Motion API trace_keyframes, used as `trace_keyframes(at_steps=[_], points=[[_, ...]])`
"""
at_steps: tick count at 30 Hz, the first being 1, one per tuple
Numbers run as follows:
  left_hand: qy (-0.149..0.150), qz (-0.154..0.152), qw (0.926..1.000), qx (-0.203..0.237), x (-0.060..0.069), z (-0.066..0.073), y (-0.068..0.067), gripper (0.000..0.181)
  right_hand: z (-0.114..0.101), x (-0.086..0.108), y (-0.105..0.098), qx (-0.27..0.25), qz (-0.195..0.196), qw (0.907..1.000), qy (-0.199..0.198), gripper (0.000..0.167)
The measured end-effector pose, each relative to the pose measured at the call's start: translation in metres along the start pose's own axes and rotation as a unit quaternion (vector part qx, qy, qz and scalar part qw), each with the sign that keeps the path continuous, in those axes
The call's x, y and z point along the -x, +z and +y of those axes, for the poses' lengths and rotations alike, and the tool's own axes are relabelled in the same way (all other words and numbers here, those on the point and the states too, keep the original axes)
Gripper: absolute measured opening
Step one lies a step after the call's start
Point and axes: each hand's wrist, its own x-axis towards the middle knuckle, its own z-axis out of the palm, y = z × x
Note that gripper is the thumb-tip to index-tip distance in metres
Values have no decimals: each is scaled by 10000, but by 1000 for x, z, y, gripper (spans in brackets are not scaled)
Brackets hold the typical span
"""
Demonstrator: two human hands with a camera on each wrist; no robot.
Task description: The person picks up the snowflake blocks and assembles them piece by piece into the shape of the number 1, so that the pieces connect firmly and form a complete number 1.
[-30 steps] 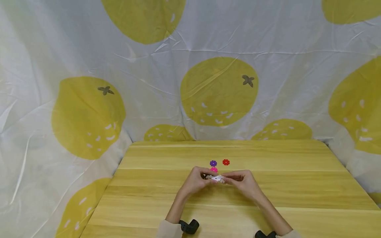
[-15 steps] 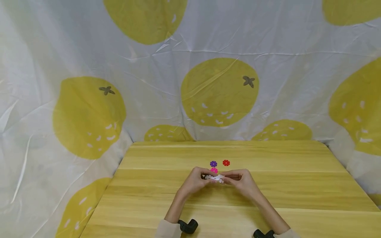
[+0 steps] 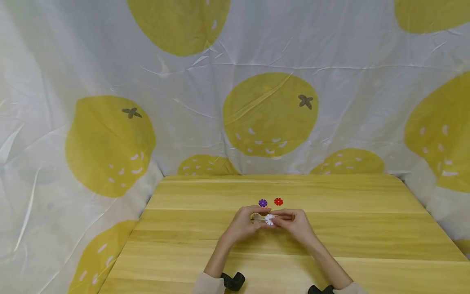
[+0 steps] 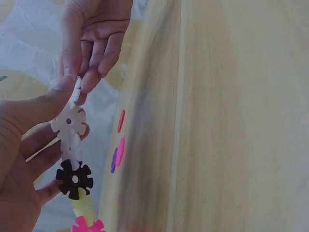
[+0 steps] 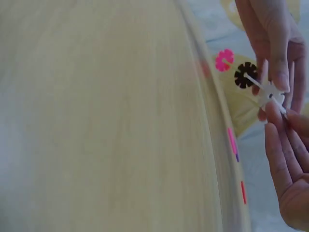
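Observation:
A chain of interlocking snowflake discs hangs between my hands. In the left wrist view it runs from a white disc (image 4: 68,126) through a black disc (image 4: 64,175) and a pale yellow disc (image 4: 85,208) to a pink disc (image 4: 88,225). My left hand (image 3: 242,223) pinches the chain at its white part, thumb in front and fingers behind. My right hand (image 3: 298,225) pinches the white end disc, seen edge-on in the left wrist view. Fingers hide part of the joint between the white discs.
On the wooden table (image 3: 349,232), beyond my hands, lie a purple disc (image 3: 262,203) and a red disc (image 3: 278,201). A loose pink disc (image 4: 120,152) lies near them, hidden by my hand in the head view. A lemon-print cloth (image 3: 194,118) hangs behind the table.
A white disc has turned its face toward the head camera, between my hands. My left fingers have shifted and now cover the loose pink disc there. Both hands keep their hold.

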Motion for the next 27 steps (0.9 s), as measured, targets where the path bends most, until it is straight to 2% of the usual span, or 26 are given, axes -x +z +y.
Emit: trace_keyframes(at_steps=[3, 8, 12, 17, 20, 27], points=[[151, 157, 9998, 22, 0, 0, 3, 43, 0, -2, 4, -152, 220, 9994, 212, 37], [169, 498, 9986, 18, 0, -3, 6, 38, -1, -5, 10, -365, 494, 9967, 537, 38], [294, 652, 9971, -265, -1, -7, 4, 32, -2, -10, 9, -329, 341, 9971, 589, 38], [125, 690, 9956, -621, 2, -16, -1, 28, -3, -17, 7, 89, 284, 9984, 477, 36], [-97, 647, 9958, -638, 4, -21, -4, 27, -2, -24, 8, 430, 390, 9973, 460, 34], [-255, 581, 9970, -454, 5, -23, -9, 29, 3, -39, 12, 1052, 627, 9903, 653, 30]])
